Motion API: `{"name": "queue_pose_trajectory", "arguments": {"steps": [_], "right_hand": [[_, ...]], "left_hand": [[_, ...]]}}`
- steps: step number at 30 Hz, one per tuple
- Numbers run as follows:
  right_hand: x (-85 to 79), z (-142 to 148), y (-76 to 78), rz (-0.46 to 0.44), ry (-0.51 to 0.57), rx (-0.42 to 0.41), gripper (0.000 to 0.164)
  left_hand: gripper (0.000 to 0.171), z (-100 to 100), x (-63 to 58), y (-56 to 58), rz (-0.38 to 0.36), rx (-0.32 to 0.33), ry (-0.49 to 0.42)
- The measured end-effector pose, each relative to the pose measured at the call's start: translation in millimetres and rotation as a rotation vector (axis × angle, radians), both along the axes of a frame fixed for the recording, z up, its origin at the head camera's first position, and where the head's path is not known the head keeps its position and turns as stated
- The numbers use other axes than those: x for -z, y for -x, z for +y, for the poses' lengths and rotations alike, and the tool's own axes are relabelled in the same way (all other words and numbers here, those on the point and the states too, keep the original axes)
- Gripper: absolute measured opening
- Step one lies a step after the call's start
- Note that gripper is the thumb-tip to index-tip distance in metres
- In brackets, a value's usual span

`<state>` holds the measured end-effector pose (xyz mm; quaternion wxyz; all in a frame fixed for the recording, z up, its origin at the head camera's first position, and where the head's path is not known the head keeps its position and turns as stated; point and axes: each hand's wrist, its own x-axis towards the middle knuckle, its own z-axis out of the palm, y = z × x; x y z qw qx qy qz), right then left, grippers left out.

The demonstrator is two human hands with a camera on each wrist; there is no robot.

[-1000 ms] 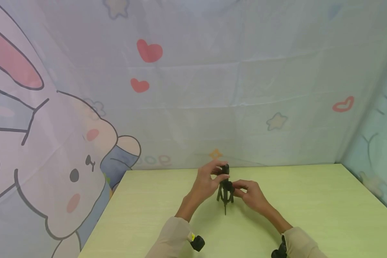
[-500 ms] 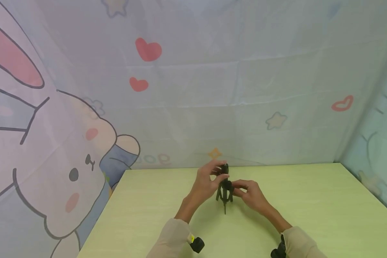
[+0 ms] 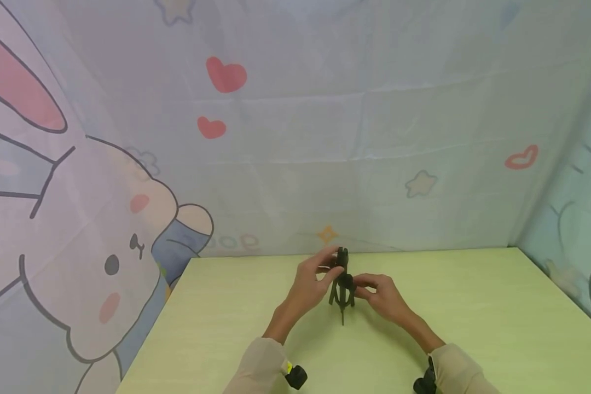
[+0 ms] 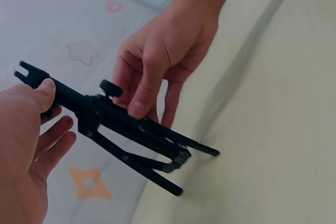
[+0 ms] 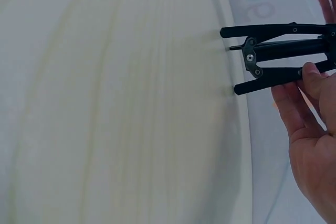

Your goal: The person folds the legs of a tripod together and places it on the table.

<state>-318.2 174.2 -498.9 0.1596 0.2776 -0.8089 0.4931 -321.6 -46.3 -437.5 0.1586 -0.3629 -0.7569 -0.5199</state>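
A small black tripod [image 3: 342, 297] is held upright over the table, its legs only partly spread. My left hand [image 3: 307, 284] grips its upper end between thumb and fingers, just below the forked top [image 4: 32, 75]. From the other side, my right hand [image 3: 385, 296] pinches one leg near the hinge, thumb against fingers. Beside those fingers a knob [image 4: 110, 88] sticks out of the column. In the right wrist view, two legs [image 5: 265, 84] and the linking braces [image 5: 250, 57] show, with a thin rod poking out between them. The left fingers partly hide the tripod's upper end.
The pale yellow table [image 3: 473, 306] spreads under both hands. A cloth backdrop [image 3: 295, 191] printed with a rabbit, hearts and stars hangs behind it. A small black camera [image 3: 296, 377] sits at the left cuff, another camera [image 3: 426, 381] at the right.
My left hand has shifted slightly left and down, uncovering more of the tripod's forked top. The right hand keeps its pinch on the leg, nearly still.
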Motion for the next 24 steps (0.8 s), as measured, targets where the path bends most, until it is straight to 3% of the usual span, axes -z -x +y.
{"name": "queue_pose_trajectory", "arguments": {"steps": [11,18,24], "right_hand": [[-3.6,-1,4.3,-0.050,0.000,-0.107,0.017],[-2.6,-1,11.0,-0.118,-0.007,-0.248,0.023],[-3.2,-5,17.0,-0.152,-0.043,-0.254,0.021]], "left_hand": [[0.033,-24,35.2,3.5,-0.206,-0.027,0.095],[0.028,-36,56.2,3.3,-0.275,0.003,0.188],[0.024,-41,62.9,-0.9,-0.287,0.023,0.241]]}}
